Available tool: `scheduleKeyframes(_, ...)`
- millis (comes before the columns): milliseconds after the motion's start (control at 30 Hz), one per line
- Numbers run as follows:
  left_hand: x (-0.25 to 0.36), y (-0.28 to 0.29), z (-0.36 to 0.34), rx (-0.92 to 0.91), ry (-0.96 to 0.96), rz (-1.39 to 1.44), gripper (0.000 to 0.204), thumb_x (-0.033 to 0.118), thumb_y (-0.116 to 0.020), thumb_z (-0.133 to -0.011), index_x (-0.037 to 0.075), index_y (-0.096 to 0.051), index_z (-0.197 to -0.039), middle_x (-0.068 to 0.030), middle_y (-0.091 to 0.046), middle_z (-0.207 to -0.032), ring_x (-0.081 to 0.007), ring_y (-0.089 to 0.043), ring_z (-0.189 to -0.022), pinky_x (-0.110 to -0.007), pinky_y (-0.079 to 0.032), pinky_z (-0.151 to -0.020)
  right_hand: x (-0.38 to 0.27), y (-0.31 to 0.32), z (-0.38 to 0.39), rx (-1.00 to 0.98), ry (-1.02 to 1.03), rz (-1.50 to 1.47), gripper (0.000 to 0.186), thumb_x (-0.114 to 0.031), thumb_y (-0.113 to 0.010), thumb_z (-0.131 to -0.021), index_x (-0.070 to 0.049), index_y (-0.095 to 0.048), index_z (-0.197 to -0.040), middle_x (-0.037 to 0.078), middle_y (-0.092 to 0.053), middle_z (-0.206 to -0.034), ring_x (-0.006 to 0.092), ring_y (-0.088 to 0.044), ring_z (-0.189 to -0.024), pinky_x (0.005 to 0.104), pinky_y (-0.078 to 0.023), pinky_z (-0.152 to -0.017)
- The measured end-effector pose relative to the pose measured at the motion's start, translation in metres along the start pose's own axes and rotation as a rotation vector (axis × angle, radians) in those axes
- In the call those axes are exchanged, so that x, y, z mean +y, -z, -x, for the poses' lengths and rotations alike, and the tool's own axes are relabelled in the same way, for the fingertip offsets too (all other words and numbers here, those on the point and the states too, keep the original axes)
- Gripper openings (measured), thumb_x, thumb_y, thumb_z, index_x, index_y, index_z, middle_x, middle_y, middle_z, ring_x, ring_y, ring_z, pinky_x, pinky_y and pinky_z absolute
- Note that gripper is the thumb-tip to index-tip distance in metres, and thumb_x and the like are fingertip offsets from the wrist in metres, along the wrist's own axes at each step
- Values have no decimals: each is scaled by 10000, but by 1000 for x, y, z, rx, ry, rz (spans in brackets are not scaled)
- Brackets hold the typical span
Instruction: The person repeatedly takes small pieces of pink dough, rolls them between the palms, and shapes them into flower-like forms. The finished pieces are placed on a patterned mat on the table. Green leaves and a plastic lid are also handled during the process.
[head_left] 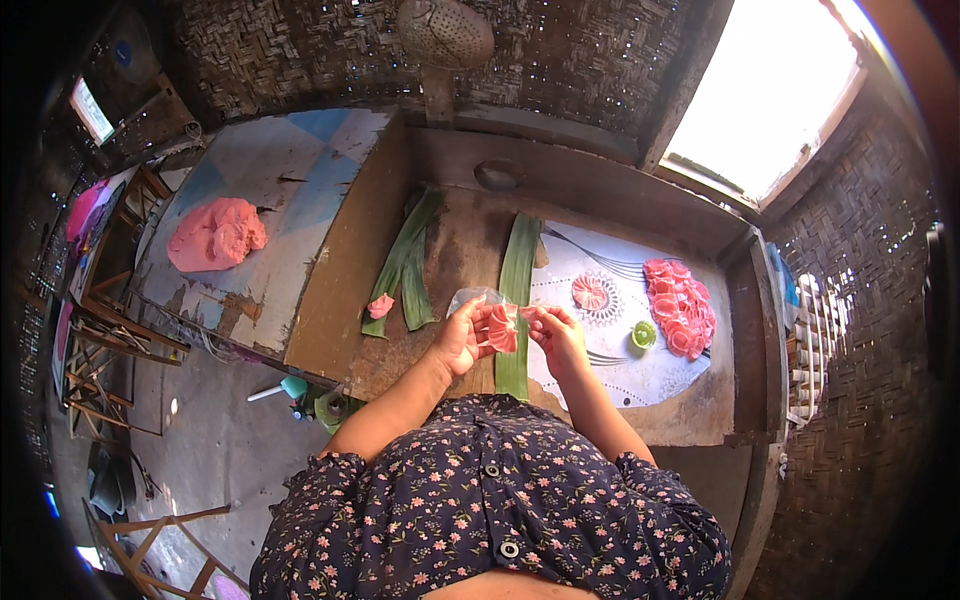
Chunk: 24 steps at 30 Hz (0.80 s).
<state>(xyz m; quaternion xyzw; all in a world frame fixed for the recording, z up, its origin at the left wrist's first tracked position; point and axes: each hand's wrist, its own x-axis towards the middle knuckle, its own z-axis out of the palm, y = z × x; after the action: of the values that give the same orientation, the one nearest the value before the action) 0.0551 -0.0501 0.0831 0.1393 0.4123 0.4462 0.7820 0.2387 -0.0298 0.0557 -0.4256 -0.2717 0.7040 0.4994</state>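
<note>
My left hand (pixel 462 338) holds a pleated, fan-like piece of pink dough (pixel 502 330) in front of my chest. A clear plastic piece (pixel 470 299) shows at its fingertips. The fingers of my right hand (pixel 556 335) are pinched on a small bit of pink dough (pixel 528 313) beside the fan's upper edge; whether the two join, I cannot tell. Beneath my hands runs a long green leaf strip (pixel 518 262). To the right, a round pleated dough piece (pixel 590 292) lies on a white patterned sheet (pixel 560 270), near a small green container (pixel 643 335).
Many overlapping pink dough rounds (pixel 680 308) cover the sheet's right side. More leaf strips (pixel 410 240) lie left, with a small dough lump (pixel 380 305) on one. A big pink dough mass (pixel 217 235) sits on the raised left table (pixel 300 215). A wooden rim (pixel 580 180) bounds the worktop.
</note>
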Motion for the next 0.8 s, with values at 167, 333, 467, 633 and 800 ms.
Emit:
scheduleKeyframes(167,3,-2,1,-26,-25,9,505,481,-402,-888,57,-584,-1091,-74,-604,-1063,-211,-583,-965,-392,-465,-850,10,8,-6,86,75,108,160,-160,-622,-849,-12,-594,-902,22,-612,-832,79,-554,-719,226,-467,-662)
scheduleKeyframes(333,6,-1,3,3,-31,82,505,510,-406,-877,104,-573,-1127,-66,-581,-1113,-228,-552,-1027,-433,-422,-904,20,19,-3,224,422,1064,163,-197,-696,-749,-43,-648,-772,70,-609,-879,188,-589,-812,322,-479,-713)
scheduleKeyframes(467,6,3,2,5,-81,196,513,486,-420,-887,68,-551,-1154,-62,-595,-1087,-198,-566,-997,-372,-459,-868,21,21,4,143,333,1335,220,-166,-728,-646,-76,-693,-844,112,-595,-979,257,-561,-955,356,-446,-831)
scheduleKeyframes(633,-1,4,-2,-5,-196,263,497,504,-435,-875,108,-559,-1147,-70,-578,-1109,-234,-541,-1042,-410,-396,-943,17,0,6,-7,220,621,332,-247,-647,-793,-60,-646,-1067,61,-607,-957,193,-576,-891,325,-452,-808)
scheduleKeyframes(800,-8,2,-3,-43,-224,295,460,467,-428,-896,94,-570,-1124,-63,-585,-1101,-189,-536,-1049,-375,-404,-934,11,-25,3,-117,-242,-154,144,-177,-590,-856,-98,-535,-963,31,-605,-907,155,-581,-817,307,-459,-722)
